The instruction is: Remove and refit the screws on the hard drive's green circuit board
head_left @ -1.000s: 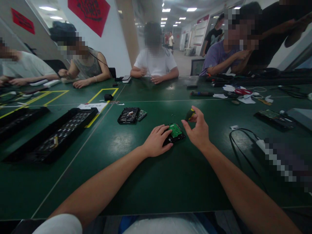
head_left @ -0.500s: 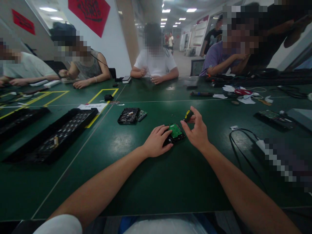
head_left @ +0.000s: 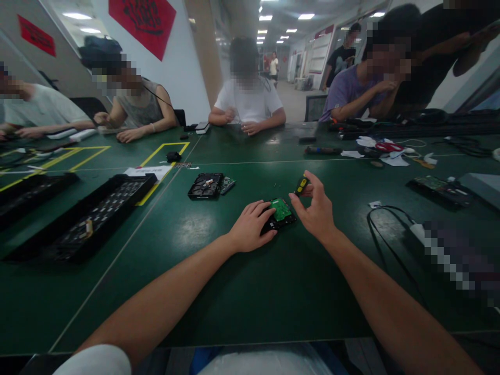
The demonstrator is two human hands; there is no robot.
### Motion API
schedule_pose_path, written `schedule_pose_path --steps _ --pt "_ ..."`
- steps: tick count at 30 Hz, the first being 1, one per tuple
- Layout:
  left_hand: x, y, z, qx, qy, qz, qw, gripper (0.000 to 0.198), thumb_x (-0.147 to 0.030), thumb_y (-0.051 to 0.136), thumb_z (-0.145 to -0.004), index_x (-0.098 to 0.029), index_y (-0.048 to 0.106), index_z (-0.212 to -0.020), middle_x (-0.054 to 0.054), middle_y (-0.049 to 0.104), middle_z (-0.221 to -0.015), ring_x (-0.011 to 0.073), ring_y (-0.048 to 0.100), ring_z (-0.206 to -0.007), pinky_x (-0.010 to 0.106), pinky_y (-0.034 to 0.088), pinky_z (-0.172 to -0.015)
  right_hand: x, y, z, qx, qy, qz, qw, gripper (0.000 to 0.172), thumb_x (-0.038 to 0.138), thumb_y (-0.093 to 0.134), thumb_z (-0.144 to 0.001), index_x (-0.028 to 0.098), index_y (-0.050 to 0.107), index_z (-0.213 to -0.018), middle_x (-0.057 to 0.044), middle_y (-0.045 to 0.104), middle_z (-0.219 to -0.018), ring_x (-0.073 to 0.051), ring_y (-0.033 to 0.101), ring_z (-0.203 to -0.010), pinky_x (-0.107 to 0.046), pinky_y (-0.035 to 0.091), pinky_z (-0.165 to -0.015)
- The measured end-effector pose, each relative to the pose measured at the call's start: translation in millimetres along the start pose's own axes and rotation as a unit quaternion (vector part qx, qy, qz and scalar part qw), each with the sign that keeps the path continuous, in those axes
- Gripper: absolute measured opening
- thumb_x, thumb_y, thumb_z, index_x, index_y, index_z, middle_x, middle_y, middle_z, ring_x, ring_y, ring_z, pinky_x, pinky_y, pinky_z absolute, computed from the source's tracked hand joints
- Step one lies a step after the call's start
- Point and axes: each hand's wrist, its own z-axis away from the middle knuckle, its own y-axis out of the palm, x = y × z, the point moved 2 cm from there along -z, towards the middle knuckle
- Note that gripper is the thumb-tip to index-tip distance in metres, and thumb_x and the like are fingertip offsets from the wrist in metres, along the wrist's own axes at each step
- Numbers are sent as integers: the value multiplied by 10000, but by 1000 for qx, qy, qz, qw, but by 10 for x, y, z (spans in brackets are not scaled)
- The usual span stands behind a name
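The black unit [head_left: 288,222] lies flat on the green table [head_left: 250,297], straight ahead of the person at twelve o'clock, its green circuit board [head_left: 282,210] facing up. Taking that unit as the clock's centre, the left hand [head_left: 253,226] comes in from about eight, fingers loosely spread and laid over its near-left side, gripping nothing tightly. The right hand [head_left: 315,205] is at two to three, thumb and fingers pinched around a short yellow-and-black tool [head_left: 302,184] — a screwdriver, by the look of it — whose tip cannot be made out. To work well here, the left hand should press the casing rather than the board, while the driver is best kept upright and fully seated, with steady downward pressure so that the screw head is not stripped. The tiny loose pieces [head_left: 277,185] at twelve, probably screws, are worth keeping clear of both forearms. As for writing, the large red banner [head_left: 144,26] towards eleven and the smaller red sign [head_left: 37,35] towards ten bear dark marks, and the white sheet [head_left: 152,171] at ten carries print — none legible. No brand can be read on unit or tool.
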Motion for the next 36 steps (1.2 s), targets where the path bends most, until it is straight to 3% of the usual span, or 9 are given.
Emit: schedule_pose_path --steps 11,20,26,36 --pt "1 10 -4 -3 0 8 1000 703 -519 672 -964 -161 525 -1550 188 495 -1604 405 393 -1547 601 340 -1286 16 17 5 6 -6 -7 1000 782 266 669 -976 323 294 -1660 -127 611 -1497 -257 740 -998 -491 656 -931" --pt "-1 -9 -1 1 1 4 1000 695 -516 659 -972 -168 514 -1555 185 483 -1619 408 387 -1551 614 340 -1282 32 -26 -19 0 -20 21 1000 701 377 692 -989 337 380 -1616 -108 659 -1445 -266 741 -994 -511 640 -953" --pt "-4 -9 -6 -2 0 14 1000 682 -509 674 -964 -192 524 -1549 176 481 -1624 408 392 -1548 633 340 -1278 58 -11 -12 21 -17 9 1000 733 329 621 -1016 338 296 -1672 -114 632 -1506 -282 748 -1064 -524 636 -990" --pt "-4 -4 -5 1 -1 6 1000 691 -513 673 -966 -184 520 -1555 173 482 -1619 400 385 -1552 616 338 -1284 21 -24 -15 5 -11 21 1000 693 426 668 -1005 324 383 -1628 -106 702 -1341 -278 735 -994 -538 636 -963"
